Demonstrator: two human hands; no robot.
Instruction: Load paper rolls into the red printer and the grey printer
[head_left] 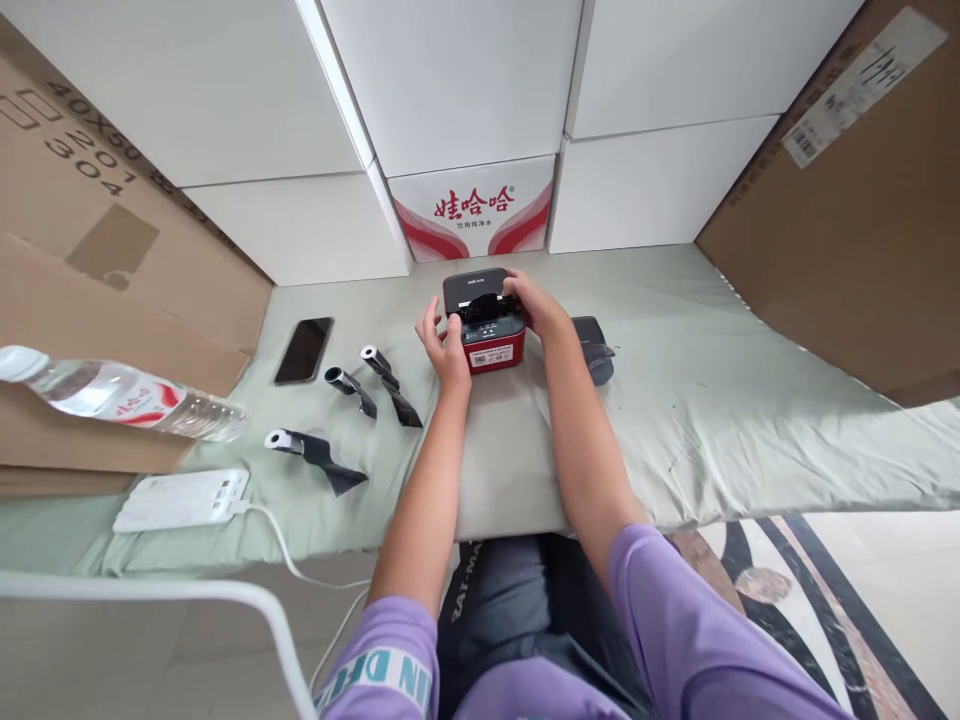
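A small red and black label printer [489, 345] with its lid raised stands on the pale green cloth [712, 420] in the middle. My left hand [442, 345] holds its left side, thumb near the open bay. My right hand [534, 303] reaches over the top right, fingers on a black roll inside the printer. Three black ribbon rolls lie to the left: one [313, 455] nearest me, another [351, 388] further back, a third [390, 385] beside my left wrist.
A black phone [303, 349] lies at the back left. A black pouch [594, 345] sits right of the printer. A water bottle [124, 393] and a white power strip [182, 499] with cable are at the left. White and brown cartons wall the back and sides.
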